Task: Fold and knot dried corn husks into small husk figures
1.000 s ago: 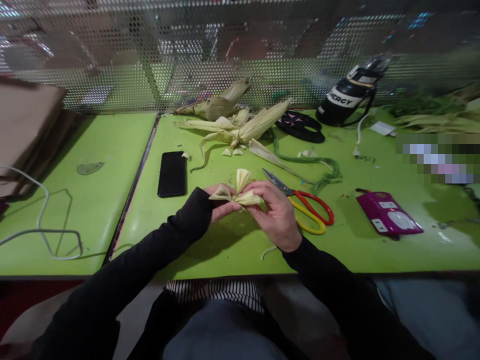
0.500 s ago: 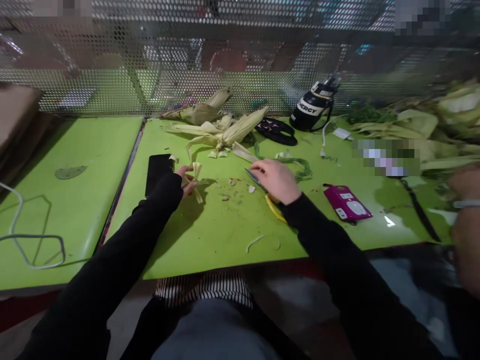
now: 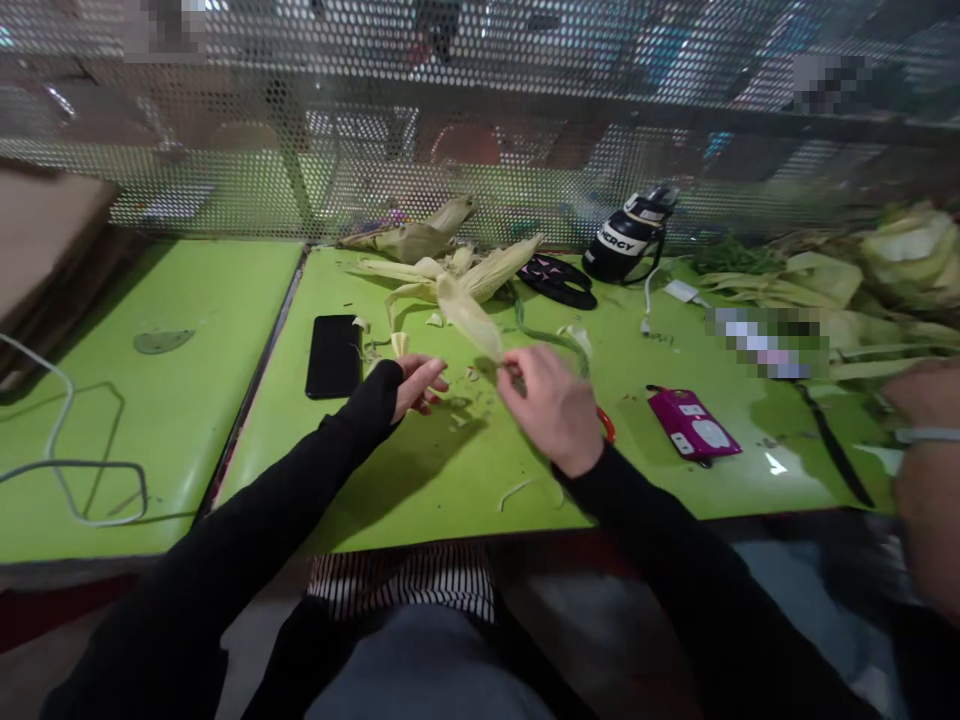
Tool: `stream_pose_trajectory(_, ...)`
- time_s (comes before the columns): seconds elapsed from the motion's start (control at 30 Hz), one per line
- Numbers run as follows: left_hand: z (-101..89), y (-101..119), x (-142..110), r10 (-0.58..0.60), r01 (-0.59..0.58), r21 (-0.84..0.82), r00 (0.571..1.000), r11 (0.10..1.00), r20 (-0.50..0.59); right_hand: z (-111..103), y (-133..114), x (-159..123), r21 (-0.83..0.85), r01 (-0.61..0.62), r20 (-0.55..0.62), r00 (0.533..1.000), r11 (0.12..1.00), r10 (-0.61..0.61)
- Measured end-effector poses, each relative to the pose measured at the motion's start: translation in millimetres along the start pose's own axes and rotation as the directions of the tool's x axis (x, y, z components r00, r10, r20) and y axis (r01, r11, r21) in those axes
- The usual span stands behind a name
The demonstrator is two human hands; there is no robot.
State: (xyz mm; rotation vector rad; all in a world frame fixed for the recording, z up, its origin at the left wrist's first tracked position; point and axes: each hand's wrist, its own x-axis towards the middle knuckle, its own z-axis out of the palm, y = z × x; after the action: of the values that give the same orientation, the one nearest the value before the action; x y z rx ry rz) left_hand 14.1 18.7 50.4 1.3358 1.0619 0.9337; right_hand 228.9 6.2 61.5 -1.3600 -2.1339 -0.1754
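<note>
My right hand (image 3: 551, 408) pinches the near end of a pale corn husk leaf (image 3: 471, 318), which slants up and left toward the husk pile (image 3: 420, 272). A red loop (image 3: 606, 424), like a scissor handle, shows partly behind this hand; the rest is hidden. To the left, my left hand (image 3: 418, 386) hovers over the table with its fingers apart and nothing in them. Just behind it is a small folded piece of husk (image 3: 400, 344). Small scraps (image 3: 471, 374) lie between the hands.
A black phone (image 3: 334, 356) lies left of my left hand. Rightward are a purple power strip (image 3: 694, 425), a black bottle (image 3: 628, 236), a black strap (image 3: 832, 445) and more husks (image 3: 810, 275). Another person's arm (image 3: 930, 470) rests at the right edge. Perforated metal (image 3: 480, 110) borders the back.
My left hand has let go of the small husk piece and moved right. My right hand has released the scissors-like tool and taken hold of a husk leaf, lifting it.
</note>
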Motion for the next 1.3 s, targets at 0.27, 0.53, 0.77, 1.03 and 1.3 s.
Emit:
stream_pose_trajectory(0.27,14.0,0,7,-0.099,0.086,-0.148,0.992,0.985,-0.082,12,-32,-15,0.276,-0.036,0.138,0.990,0.961,-0.002)
stream_pose_trajectory(0.53,19.5,-19,3,-0.079,0.098,-0.180,0.991,0.979,0.106,12,-12,12,0.670,-0.467,0.385,0.883,0.577,0.268)
stream_pose_trajectory(0.77,17.1,-15,4,0.054,-0.041,-0.103,0.989,0.994,0.135,10,-21,5,0.663,-0.497,0.460,0.860,0.559,0.219)
stream_pose_trajectory(1.03,13.1,-17,6,-0.187,0.254,-0.310,0.955,0.916,0.232,11,-16,4,0.614,-0.451,0.287,0.892,0.648,0.349)
stream_pose_trajectory(1.3,23.1,-12,2,-0.151,0.186,-0.245,0.976,0.951,0.156,5,-32,3,0.439,-0.208,0.160,0.975,0.874,0.152)
